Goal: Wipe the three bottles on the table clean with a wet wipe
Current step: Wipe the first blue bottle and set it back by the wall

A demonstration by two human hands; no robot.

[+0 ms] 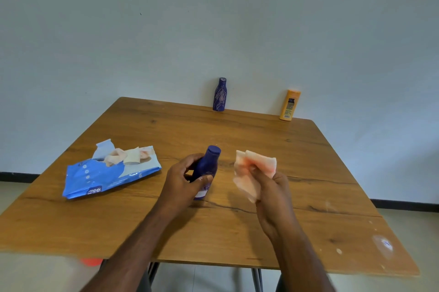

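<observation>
Your left hand [183, 177] gripped the dark blue bottle [206, 173]; your right hand [270, 187] pinched the wet wipe [255, 168], wiping presumably next.

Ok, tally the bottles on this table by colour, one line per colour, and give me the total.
Dark blue bottles: 2, one gripped by the left hand at, one standing at the far edge
Orange bottles: 1, at the far right edge
Total: 3 bottles
</observation>
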